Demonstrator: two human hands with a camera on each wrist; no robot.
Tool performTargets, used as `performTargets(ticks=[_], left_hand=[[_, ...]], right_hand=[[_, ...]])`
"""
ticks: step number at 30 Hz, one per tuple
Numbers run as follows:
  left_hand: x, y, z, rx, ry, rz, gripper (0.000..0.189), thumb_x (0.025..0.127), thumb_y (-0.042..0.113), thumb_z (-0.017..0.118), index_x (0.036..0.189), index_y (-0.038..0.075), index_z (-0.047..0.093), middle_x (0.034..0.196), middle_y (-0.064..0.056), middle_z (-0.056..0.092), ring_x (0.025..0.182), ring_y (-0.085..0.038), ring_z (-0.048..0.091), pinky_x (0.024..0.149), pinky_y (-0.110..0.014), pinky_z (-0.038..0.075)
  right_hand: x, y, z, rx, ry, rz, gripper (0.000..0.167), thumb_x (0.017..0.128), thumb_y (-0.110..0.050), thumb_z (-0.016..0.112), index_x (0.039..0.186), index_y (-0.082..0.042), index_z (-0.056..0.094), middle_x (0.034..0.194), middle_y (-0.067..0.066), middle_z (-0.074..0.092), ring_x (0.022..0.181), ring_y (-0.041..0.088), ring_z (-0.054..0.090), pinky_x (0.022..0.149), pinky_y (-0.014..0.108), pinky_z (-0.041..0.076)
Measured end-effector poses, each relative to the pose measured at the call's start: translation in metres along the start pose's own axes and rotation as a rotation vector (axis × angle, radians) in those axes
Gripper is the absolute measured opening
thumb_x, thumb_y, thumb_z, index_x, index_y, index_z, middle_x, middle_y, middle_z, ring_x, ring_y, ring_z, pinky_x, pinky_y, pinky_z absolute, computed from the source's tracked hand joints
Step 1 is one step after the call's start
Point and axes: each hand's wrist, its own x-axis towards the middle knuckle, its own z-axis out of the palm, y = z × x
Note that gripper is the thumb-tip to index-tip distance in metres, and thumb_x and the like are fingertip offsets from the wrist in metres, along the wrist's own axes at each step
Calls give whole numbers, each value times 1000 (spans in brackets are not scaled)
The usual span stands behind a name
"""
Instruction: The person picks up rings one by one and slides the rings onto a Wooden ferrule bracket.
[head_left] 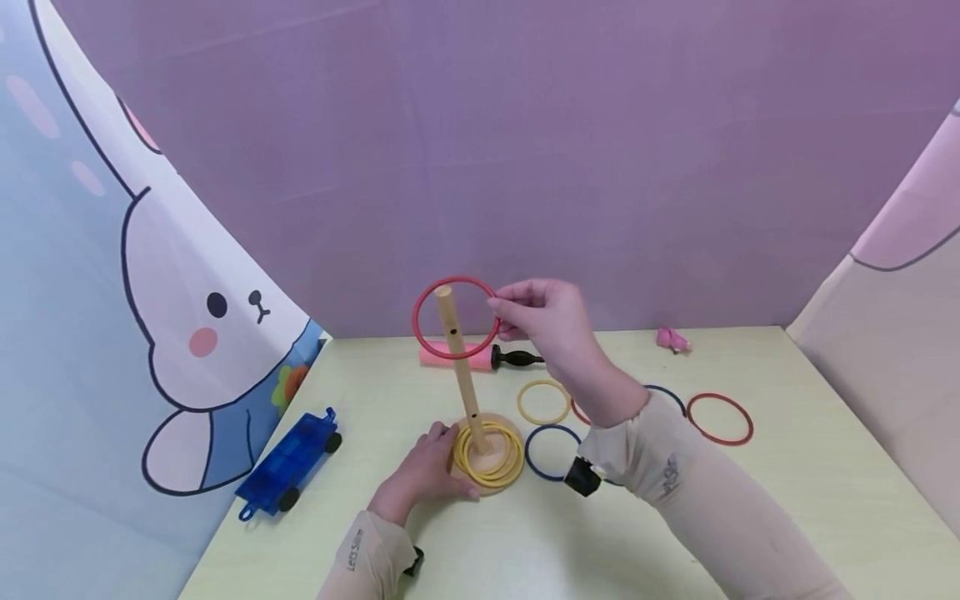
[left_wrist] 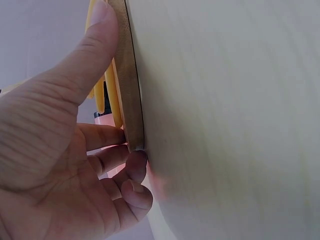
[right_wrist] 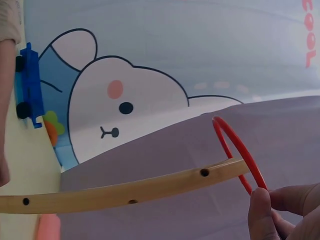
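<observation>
My right hand [head_left: 552, 321] pinches a red ring [head_left: 415, 317] between thumb and fingers at the top of a wooden post [head_left: 467, 385]. In the right wrist view, the post's tip shows within the opening of the red ring [right_wrist: 244, 147]. Several yellow rings [head_left: 491, 482] lie around the foot of the post on its round wooden base. Low on the left, my left hand [head_left: 426, 468] grips the rim of that base [left_wrist: 129, 90], the thumb along the near edge and the other fingers curled at the far side.
Right of the stand lie a yellow ring [head_left: 543, 422], a blue ring [head_left: 528, 457] and a red ring [head_left: 720, 442], with others partly behind my right arm. Behind the post is a pink pump [head_left: 480, 358]. A blue toy wagon [head_left: 288, 462] stands left; a small pink toy [head_left: 672, 339] lies far right.
</observation>
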Motion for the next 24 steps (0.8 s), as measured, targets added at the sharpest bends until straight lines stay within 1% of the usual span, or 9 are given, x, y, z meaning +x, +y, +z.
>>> performTargets(ticks=[3, 5, 8, 13, 15, 20, 22, 24], left_hand=[[0, 0, 0, 5, 4, 8, 113, 63, 55, 86, 150, 5, 35, 122, -7, 46, 108, -24, 45, 97, -48, 44], [-1, 0, 0, 10, 8, 15, 113, 63, 55, 86, 150, 5, 35, 123, -7, 46, 109, -24, 45, 98, -47, 44], [0, -1, 0, 12, 14, 23, 113, 62, 55, 87, 150, 5, 35, 123, -7, 46, 108, -24, 45, 98, -47, 44], [0, -2, -1, 15, 15, 24, 114, 61, 56, 87, 150, 7, 36, 122, -6, 46, 108, -24, 45, 97, -46, 44], [1, -3, 0, 21, 21, 37, 115, 60, 56, 87, 150, 6, 36, 120, -7, 46, 106, -24, 46, 96, -46, 44], [1, -4, 0, 21, 28, 37, 116, 60, 56, 87, 151, 8, 34, 118, -5, 46, 102, -22, 45, 94, -45, 45], [0, -4, 0, 11, 20, 20, 115, 60, 57, 87, 151, 9, 34, 118, -4, 45, 102, -22, 44, 94, -45, 45], [0, -4, -1, 2, 18, 16, 115, 61, 57, 86, 151, 7, 35, 119, -4, 45, 103, -22, 44, 95, -46, 45]], right_hand=[[1, 11, 0, -20, 2, 42, 19, 88, -11, 73, 102, 1, 70, 95, 19, 66, 69, 18, 66, 73, 37, 58], [1, 22, -1, -31, 1, 73, 18, 89, -10, 72, 102, 1, 70, 96, 20, 67, 69, 18, 67, 70, 33, 58], [1, 39, -3, -45, 1, 103, 17, 89, -8, 71, 103, 2, 70, 94, 18, 69, 66, 17, 67, 67, 31, 58], [-3, 71, -6, -56, -12, 120, 17, 89, -5, 70, 102, 6, 69, 87, 15, 69, 63, 16, 65, 64, 30, 58], [-5, 84, -7, -54, -16, 128, 16, 89, -3, 69, 101, 7, 68, 85, 14, 69, 61, 15, 64, 62, 29, 57], [-9, 120, -9, -55, 2, 175, 11, 88, 1, 68, 97, 8, 68, 82, 13, 68, 59, 15, 63, 61, 30, 57], [-11, 134, -10, -63, 13, 194, 10, 87, 2, 69, 96, 7, 69, 81, 13, 68, 60, 15, 63, 63, 32, 58], [-12, 147, -10, -75, 25, 213, 9, 87, 2, 69, 95, 6, 69, 81, 12, 68, 60, 16, 63, 63, 34, 58]])
